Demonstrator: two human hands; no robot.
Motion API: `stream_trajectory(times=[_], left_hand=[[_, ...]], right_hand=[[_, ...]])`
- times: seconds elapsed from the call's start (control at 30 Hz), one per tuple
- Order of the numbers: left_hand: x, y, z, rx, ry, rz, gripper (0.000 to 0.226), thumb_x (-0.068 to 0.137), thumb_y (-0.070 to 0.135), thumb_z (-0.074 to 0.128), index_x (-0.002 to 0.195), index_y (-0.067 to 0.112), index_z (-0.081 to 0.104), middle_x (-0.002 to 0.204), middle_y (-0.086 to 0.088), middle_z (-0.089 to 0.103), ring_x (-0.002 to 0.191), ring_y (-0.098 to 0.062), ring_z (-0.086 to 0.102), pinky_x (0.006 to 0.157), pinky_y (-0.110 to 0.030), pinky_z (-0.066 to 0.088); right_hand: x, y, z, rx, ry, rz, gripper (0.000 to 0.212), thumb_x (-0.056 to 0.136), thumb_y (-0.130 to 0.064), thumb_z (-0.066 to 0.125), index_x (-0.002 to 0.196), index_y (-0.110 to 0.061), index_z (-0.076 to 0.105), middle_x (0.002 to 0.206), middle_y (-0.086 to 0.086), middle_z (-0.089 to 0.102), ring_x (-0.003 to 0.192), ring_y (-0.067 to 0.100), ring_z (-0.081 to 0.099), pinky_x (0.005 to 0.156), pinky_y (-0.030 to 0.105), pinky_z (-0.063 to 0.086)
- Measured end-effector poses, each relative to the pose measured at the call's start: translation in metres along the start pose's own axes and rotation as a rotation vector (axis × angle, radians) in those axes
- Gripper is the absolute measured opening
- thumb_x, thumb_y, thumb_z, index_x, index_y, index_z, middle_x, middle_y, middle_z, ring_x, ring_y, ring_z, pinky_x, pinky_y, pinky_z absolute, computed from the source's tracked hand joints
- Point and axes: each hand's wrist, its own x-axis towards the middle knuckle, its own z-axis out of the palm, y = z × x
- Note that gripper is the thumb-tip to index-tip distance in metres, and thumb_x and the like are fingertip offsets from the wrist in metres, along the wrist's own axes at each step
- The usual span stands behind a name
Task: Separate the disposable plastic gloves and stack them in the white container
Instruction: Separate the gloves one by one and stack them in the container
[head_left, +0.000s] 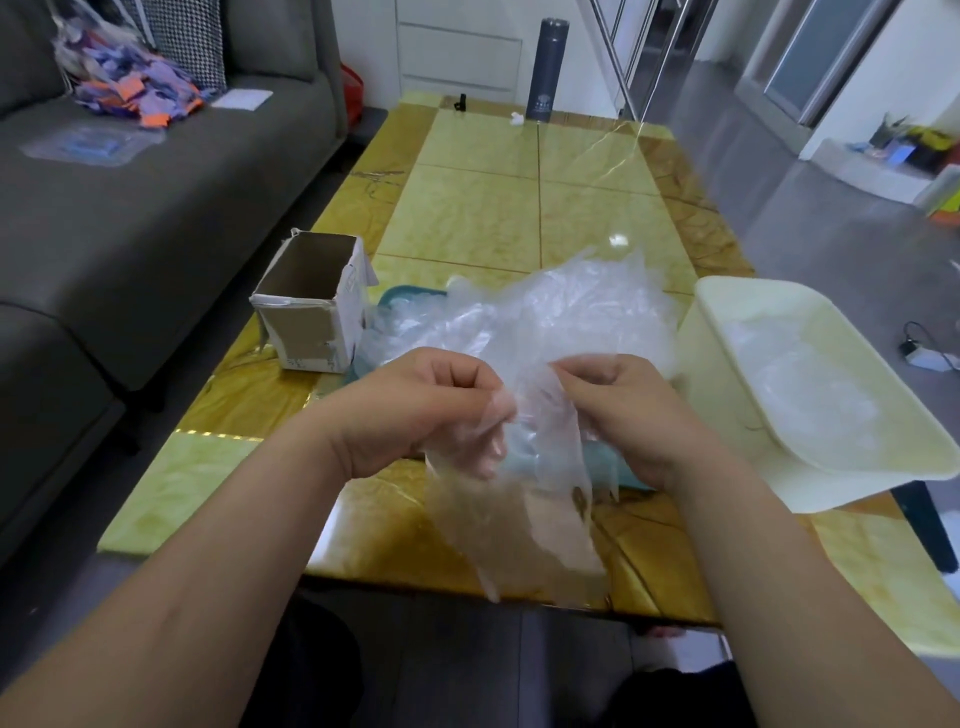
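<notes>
Both the left hand (415, 405) and right hand (623, 410) pinched one clear glove (519, 525) near the desk's (467, 218) front edge; film veiled their fingertips, hiding the teal tray (410, 295) behind.

Clear glove (511, 499) dangling; glove pile (550, 312) behind; white container (709, 358) right, partly filled.

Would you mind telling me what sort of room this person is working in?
Most likely a home living room: a grey sofa with a houndstooth cushion runs along the left, a glossy yellow coffee table sits in front of it, and a grey tiled floor leads towards glass doors.
</notes>
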Motion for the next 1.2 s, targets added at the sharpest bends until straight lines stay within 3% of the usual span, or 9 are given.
stream_trajectory(times=[0.07,0.17,0.27,0.37,0.5,0.63,0.8,0.97,1.2], left_hand=[[0.004,-0.002,0.002,0.093,0.088,0.026,0.016,0.1,0.015,0.067,0.088,0.008,0.074,0.082,-0.015,0.072,0.069,-0.025,0.066,0.07,-0.033,0.056],[0.009,-0.007,0.0,0.115,0.161,0.027,0.018,0.099,0.019,0.07,0.092,0.003,0.073,0.079,-0.01,0.07,0.065,-0.021,0.061,0.07,-0.036,0.055],[0.009,-0.008,-0.001,0.123,0.219,0.018,0.014,0.098,0.017,0.071,0.088,0.01,0.076,0.072,-0.003,0.068,0.062,-0.019,0.06,0.068,-0.035,0.055],[0.011,-0.009,-0.001,0.117,0.279,0.01,0.014,0.098,0.023,0.073,0.093,0.011,0.078,0.072,-0.003,0.07,0.06,-0.018,0.062,0.067,-0.036,0.054],[0.02,-0.006,-0.001,-0.111,0.418,-0.096,0.063,0.086,0.068,0.063,0.11,0.011,0.072,0.08,-0.013,0.075,0.06,-0.023,0.063,0.057,-0.032,0.052],[0.019,-0.011,-0.016,-0.138,0.308,-0.061,0.085,0.072,0.082,0.072,0.12,0.011,0.072,0.091,-0.014,0.073,0.072,-0.023,0.068,0.059,-0.033,0.055],[0.016,-0.019,-0.014,0.041,0.341,0.014,0.025,0.091,0.025,0.08,0.108,0.008,0.076,0.094,-0.011,0.078,0.078,-0.021,0.072,0.067,-0.035,0.057],[0.017,-0.019,-0.009,0.086,0.369,0.024,0.013,0.095,0.018,0.075,0.103,0.008,0.077,0.087,-0.011,0.077,0.072,-0.018,0.071,0.064,-0.03,0.057],[0.022,-0.025,-0.008,-0.031,0.3,-0.054,0.07,0.066,0.036,0.096,0.126,0.034,0.06,0.118,0.009,0.077,0.11,-0.005,0.071,0.098,-0.028,0.054]], right_hand=[[-0.001,0.002,0.005,0.058,-0.077,0.062,0.035,0.102,-0.032,0.065,0.116,-0.002,0.076,0.1,0.011,0.079,0.085,0.02,0.075,0.073,0.026,0.059],[0.002,0.003,0.008,0.166,-0.118,0.228,0.083,0.094,-0.074,0.05,0.126,0.002,0.067,0.11,0.019,0.075,0.101,0.036,0.073,0.096,0.046,0.056],[0.0,0.002,0.008,0.358,-0.225,0.342,0.1,0.081,-0.087,0.05,0.132,-0.003,0.063,0.121,0.028,0.072,0.121,0.048,0.065,0.109,0.065,0.042],[-0.002,0.004,0.007,0.24,-0.3,0.189,0.074,0.08,-0.054,0.082,0.126,0.001,0.064,0.119,0.029,0.071,0.115,0.046,0.066,0.107,0.064,0.045],[-0.002,0.007,0.007,0.215,-0.202,0.126,0.031,0.086,-0.011,0.08,0.109,0.005,0.068,0.106,0.026,0.076,0.095,0.034,0.074,0.087,0.044,0.059],[0.002,0.011,0.004,0.259,-0.163,0.161,0.031,0.091,-0.01,0.076,0.114,0.01,0.068,0.103,0.026,0.076,0.09,0.032,0.074,0.089,0.045,0.06],[0.002,0.009,0.002,0.258,-0.171,0.179,0.021,0.095,-0.004,0.068,0.114,0.004,0.072,0.092,0.014,0.077,0.083,0.021,0.074,0.072,0.028,0.06],[-0.002,0.007,0.007,0.269,-0.242,0.139,0.033,0.095,-0.02,0.07,0.118,0.002,0.072,0.113,0.026,0.075,0.102,0.029,0.074,0.093,0.037,0.059],[-0.003,0.004,0.001,0.214,-0.31,0.08,0.028,0.096,-0.018,0.068,0.116,0.002,0.074,0.112,0.025,0.075,0.104,0.029,0.073,0.091,0.033,0.059]])
